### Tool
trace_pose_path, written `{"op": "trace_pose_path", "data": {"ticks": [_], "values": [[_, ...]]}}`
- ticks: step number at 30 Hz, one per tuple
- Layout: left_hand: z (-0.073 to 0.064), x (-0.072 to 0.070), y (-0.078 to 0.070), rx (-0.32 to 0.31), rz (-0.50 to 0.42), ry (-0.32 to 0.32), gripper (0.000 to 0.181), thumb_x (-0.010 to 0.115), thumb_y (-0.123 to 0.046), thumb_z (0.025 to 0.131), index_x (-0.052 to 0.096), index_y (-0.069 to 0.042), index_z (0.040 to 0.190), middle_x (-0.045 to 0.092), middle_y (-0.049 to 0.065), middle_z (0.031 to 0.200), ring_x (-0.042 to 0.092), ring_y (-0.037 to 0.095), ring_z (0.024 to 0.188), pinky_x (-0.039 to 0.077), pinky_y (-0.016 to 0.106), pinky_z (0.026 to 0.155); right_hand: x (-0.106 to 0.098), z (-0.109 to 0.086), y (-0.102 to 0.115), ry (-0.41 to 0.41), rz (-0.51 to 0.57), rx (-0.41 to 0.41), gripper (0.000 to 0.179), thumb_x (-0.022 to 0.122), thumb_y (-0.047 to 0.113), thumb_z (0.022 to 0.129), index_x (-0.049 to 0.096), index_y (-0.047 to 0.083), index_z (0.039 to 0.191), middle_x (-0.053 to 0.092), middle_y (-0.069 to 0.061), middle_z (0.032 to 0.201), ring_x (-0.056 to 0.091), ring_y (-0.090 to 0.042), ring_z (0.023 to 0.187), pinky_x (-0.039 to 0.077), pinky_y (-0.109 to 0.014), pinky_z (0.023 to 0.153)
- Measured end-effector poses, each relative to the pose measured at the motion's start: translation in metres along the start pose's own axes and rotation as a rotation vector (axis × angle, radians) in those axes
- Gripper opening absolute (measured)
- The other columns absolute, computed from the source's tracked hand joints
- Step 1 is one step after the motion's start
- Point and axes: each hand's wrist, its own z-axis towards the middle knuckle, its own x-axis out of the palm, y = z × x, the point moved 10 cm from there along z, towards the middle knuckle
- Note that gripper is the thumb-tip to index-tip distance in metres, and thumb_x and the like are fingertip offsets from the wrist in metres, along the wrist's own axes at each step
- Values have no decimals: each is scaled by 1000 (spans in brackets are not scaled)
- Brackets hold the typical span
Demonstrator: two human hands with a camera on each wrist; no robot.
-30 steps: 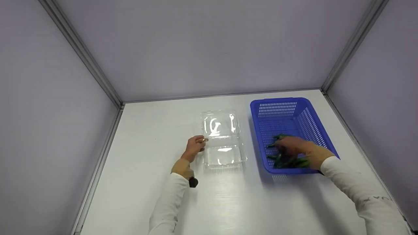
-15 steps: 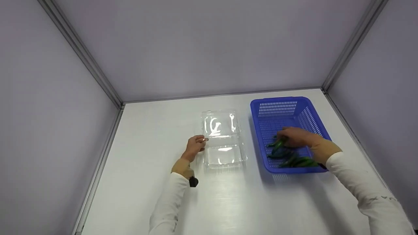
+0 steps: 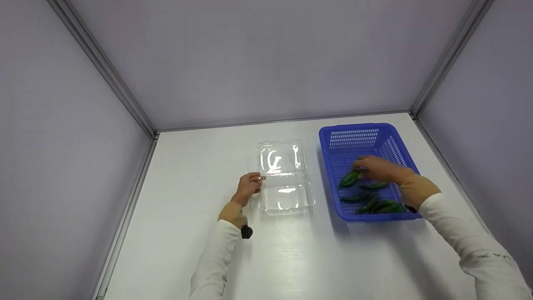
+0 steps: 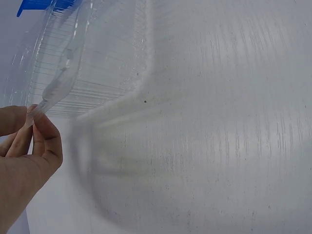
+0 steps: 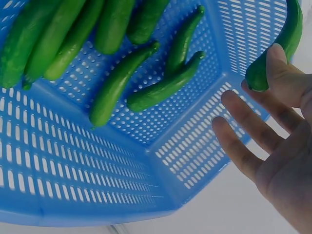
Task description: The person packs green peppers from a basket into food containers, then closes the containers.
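Observation:
A clear plastic clamshell container [image 3: 286,199] lies opened out on the white table, lid half at the far side. My left hand [image 3: 248,187] pinches its left edge between thumb and fingers, close to the fold; the left wrist view shows the pinched rim tab [image 4: 54,91]. Over the blue basket [image 5: 161,192], my right hand [image 3: 377,170] pinches a small green cucumber [image 5: 287,36] between thumb and index finger, the other fingers spread. Several more cucumbers [image 5: 161,90] lie on the basket floor, mostly at the near end.
The perforated basket stands right of the container, a narrow strip of table [image 3: 320,233] between them. Grey panels [image 3: 266,62] rise along the back and both sides of the table. The basket's walls are high around its contents.
My right hand has moved up and away from the pile toward the basket's middle, uncovering more cucumbers, with one now pinched. My left hand and the container have stayed put.

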Motion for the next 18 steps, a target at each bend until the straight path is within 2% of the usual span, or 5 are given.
{"op": "trace_pose_path", "data": {"ticks": [6,18], "values": [[-1,0,-1,4,5,5,41,51,6,97,45,14,137,59,26,130,52,41,120,50,35,84,-5,2,8,-31,9,-22,24,62,-7,92,68,0,114,64,-15,108,60,-33,99,48,-55,87],[1,1,1,-15,-11,-5,40,53,5,97,47,12,136,61,23,128,54,39,120,50,29,79,-9,15,28,-132,-79,-53,22,69,-3,89,73,4,110,58,-12,99,52,-30,92,47,-48,80]]}}
